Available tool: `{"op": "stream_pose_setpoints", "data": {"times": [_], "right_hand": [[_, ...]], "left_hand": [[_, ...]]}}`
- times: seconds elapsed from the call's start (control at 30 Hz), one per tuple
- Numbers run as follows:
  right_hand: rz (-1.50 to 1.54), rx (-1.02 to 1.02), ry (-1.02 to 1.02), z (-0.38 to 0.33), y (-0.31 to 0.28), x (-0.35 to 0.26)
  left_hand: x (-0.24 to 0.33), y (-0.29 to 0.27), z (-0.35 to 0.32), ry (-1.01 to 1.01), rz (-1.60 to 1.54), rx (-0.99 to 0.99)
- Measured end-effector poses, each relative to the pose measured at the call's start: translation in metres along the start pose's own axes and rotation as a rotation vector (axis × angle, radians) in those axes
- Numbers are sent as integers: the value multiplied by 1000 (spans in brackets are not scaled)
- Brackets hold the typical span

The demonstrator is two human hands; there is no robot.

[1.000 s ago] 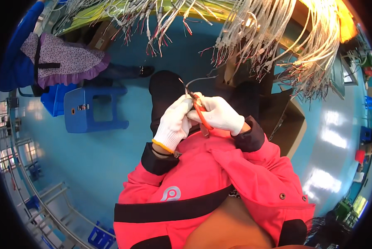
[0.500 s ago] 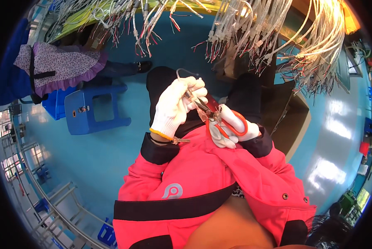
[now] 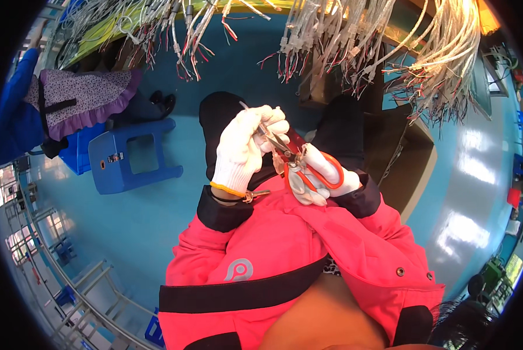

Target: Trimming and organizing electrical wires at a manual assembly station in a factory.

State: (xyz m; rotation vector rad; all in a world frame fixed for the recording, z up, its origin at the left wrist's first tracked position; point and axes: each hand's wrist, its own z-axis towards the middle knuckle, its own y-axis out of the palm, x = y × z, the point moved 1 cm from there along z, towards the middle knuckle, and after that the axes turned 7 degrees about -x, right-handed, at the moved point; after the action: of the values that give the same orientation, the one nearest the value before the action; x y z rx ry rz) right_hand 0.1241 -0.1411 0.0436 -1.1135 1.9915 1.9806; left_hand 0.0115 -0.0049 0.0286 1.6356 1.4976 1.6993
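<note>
Moved apart since one second before, the left hand (image 3: 242,143) pinched a grey cable (image 3: 244,105) and the right hand (image 3: 315,178) gripped red-handled scissors (image 3: 293,157)

Glossy blue floor (image 3: 133,227), bright reflections (image 3: 462,233) rightward, blue stool (image 3: 105,166) leftward.

Metal scissor blades (image 3: 281,147), smooth plastic handles (image 3: 336,164); matt cloth gloves (image 3: 237,150); glossy floor (image 3: 462,233).

From my station I see a pink-red jacket (image 3: 267,233) with black cuffs (image 3: 221,213), a black band (image 3: 244,294), grey emblem (image 3: 235,272) and metal snaps (image 3: 400,272). I make out white knitted gloves (image 3: 231,172) on both hands (image 3: 242,143), the left yellow-hemmed, and dark trousers (image 3: 214,122).
</note>
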Motion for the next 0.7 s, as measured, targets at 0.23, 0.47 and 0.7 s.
{"op": "stream_pose_setpoints", "data": {"times": [0.23, 0.47, 0.7], "right_hand": [[2, 31, 41, -1, -1, 4], [7, 120, 113, 0, -1, 10], [-175, 192, 126, 1, 2, 13]], "left_hand": [[-6, 4, -1, 51, -56, 102], [-14, -14, -1, 96, -120, -21], [-16, -5, -5, 79, -4, 236]]}}
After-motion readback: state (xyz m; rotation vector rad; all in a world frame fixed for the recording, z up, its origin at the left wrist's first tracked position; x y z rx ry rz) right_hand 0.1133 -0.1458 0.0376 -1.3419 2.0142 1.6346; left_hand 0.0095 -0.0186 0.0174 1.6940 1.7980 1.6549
